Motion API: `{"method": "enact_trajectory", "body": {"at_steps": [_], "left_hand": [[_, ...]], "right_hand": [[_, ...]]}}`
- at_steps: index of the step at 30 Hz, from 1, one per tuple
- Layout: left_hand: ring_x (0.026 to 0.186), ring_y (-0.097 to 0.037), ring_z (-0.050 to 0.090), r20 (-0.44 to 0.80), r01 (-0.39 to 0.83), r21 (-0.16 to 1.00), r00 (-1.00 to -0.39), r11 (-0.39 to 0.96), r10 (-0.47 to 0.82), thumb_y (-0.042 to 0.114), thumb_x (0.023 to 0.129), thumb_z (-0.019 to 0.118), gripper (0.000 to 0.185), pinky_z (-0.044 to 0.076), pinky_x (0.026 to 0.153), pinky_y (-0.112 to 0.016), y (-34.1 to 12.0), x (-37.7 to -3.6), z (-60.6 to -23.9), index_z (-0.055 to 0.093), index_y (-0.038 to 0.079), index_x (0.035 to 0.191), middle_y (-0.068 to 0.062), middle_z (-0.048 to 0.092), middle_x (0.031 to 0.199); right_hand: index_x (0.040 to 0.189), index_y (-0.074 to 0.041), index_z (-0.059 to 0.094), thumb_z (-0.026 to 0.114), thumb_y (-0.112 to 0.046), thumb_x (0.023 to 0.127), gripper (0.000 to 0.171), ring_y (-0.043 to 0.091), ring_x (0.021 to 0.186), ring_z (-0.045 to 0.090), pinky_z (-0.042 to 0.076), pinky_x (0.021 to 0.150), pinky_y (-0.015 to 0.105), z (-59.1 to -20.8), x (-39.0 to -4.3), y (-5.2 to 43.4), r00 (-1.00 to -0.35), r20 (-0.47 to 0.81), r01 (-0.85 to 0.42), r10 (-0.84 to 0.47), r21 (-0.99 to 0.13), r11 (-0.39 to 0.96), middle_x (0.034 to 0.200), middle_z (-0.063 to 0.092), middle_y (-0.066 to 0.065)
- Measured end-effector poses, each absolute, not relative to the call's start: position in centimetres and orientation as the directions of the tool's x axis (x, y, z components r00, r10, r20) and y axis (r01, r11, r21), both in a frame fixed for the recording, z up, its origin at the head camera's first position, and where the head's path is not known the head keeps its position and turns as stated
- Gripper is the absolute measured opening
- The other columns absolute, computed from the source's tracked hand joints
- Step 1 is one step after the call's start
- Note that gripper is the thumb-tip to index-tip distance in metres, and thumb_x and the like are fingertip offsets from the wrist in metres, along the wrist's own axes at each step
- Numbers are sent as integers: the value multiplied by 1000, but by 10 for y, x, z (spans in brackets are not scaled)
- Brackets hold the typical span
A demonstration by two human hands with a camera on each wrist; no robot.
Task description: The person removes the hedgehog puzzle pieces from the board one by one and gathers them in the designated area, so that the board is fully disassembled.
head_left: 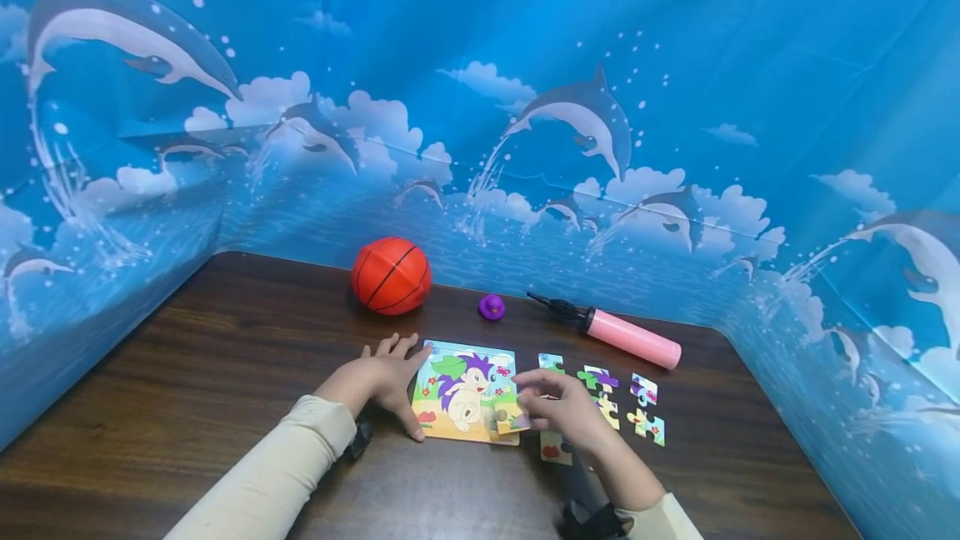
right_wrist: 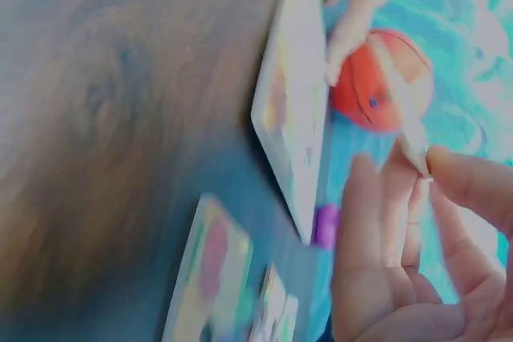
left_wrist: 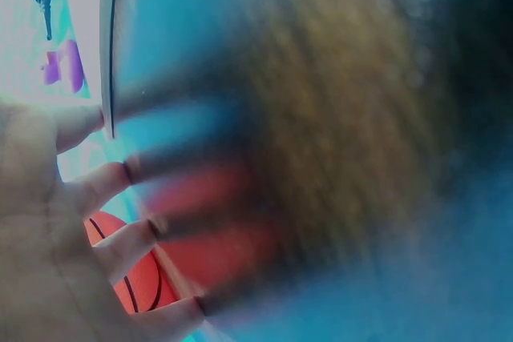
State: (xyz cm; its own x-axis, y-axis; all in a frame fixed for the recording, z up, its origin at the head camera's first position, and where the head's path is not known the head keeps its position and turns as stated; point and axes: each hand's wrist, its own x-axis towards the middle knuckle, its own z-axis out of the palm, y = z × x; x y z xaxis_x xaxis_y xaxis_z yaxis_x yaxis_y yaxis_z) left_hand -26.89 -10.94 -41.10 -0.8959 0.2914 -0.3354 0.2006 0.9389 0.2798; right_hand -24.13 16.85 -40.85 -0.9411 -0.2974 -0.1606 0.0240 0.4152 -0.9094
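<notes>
A puzzle board [head_left: 450, 373] printed with a purple hedgehog lies flat on the dark wooden table. My left hand [head_left: 386, 377] has its fingers spread and its thumb and index finger at the board's left edge. In the right wrist view my right hand [right_wrist: 401, 270] pinches a thin puzzle piece [right_wrist: 409, 130] between thumb and fingertip. The head view shows that piece held over the board's lower right corner, beside my right hand [head_left: 562, 407]. Several loose puzzle pieces [head_left: 648, 427] lie to the right of the board, some partly hidden by that hand.
An orange-red basketball [head_left: 392, 276] sits behind the board. Beyond the board are a small purple rubber duck [head_left: 492, 307] and a pink hand pump [head_left: 633, 338] with a black nozzle. A blue dolphin-print backdrop [head_left: 480, 107] stands along the table's back and sides.
</notes>
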Motion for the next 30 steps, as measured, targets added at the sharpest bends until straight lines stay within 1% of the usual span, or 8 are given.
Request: {"method": "enact_trajectory", "body": {"at_steps": [4, 7, 10, 16, 21, 26, 28, 30], "left_hand": [[133, -40, 6, -332, 202, 282, -897, 938, 293, 61, 43, 80, 125, 9, 98, -66, -111, -271, -412, 21, 17, 144, -13, 13, 148], [132, -41, 7, -328, 201, 284, -898, 937, 292, 60, 43, 80, 125, 9, 98, -67, -112, -270, -411, 21, 16, 144, -14, 13, 148], [132, -41, 7, -326, 200, 284, -899, 938, 291, 60, 44, 80, 124, 9, 97, -67, -113, -268, -409, 21, 15, 144, -14, 14, 148], [132, -43, 6, -336, 186, 285, -899, 940, 280, 61, 43, 80, 125, 8, 97, -68, -117, -268, -408, 21, 15, 144, -15, 13, 147], [131, -43, 6, -339, 184, 284, -899, 941, 278, 61, 43, 80, 126, 7, 97, -68, -120, -270, -409, 20, 15, 144, -16, 13, 147], [131, -43, 8, -352, 175, 283, -895, 943, 272, 61, 43, 79, 125, 9, 96, -68, -122, -271, -413, 21, 15, 144, -16, 14, 147], [131, -43, 8, -355, 172, 286, -895, 943, 271, 61, 44, 79, 124, 9, 96, -68, -123, -271, -415, 22, 15, 144, -16, 14, 147], [131, -42, 8, -356, 169, 293, -894, 941, 271, 61, 44, 79, 124, 9, 97, -68, -125, -271, -418, 22, 15, 144, -15, 14, 147]], "right_hand": [[116, -3, 58, 64, -28, 83, 42, 17, 83, 56, 52, 71, 35, -408, -234, 202, -941, -272, 204, -199, -929, 308, 110, 58, 9], [115, -1, 59, 66, -31, 81, 46, 15, 76, 56, 52, 68, 30, -411, -226, 234, -944, -312, 271, -107, -918, 288, 104, 60, 7], [115, 1, 59, 67, -29, 80, 46, 12, 73, 56, 53, 66, 29, -415, -215, 267, -945, -327, 307, -18, -904, 299, 99, 62, 5], [110, 5, 61, 65, -24, 82, 40, 16, 79, 60, 53, 66, 33, -427, -199, 317, -947, -289, 322, 143, -832, 451, 100, 63, 11], [106, 7, 62, 67, -20, 81, 37, 21, 84, 62, 53, 68, 38, -433, -199, 326, -940, -274, 338, 203, -825, 454, 100, 63, 16], [104, 7, 63, 68, -18, 80, 35, 20, 81, 62, 53, 67, 39, -435, -202, 320, -936, -279, 348, 215, -823, 449, 100, 63, 16], [105, 6, 63, 67, -22, 81, 38, 19, 82, 62, 53, 66, 39, -434, -202, 317, -937, -269, 345, 222, -807, 479, 101, 63, 16], [105, 3, 63, 65, -29, 82, 40, 20, 83, 62, 53, 66, 39, -432, -203, 314, -947, -228, 320, 228, -754, 574, 100, 64, 14]]}}
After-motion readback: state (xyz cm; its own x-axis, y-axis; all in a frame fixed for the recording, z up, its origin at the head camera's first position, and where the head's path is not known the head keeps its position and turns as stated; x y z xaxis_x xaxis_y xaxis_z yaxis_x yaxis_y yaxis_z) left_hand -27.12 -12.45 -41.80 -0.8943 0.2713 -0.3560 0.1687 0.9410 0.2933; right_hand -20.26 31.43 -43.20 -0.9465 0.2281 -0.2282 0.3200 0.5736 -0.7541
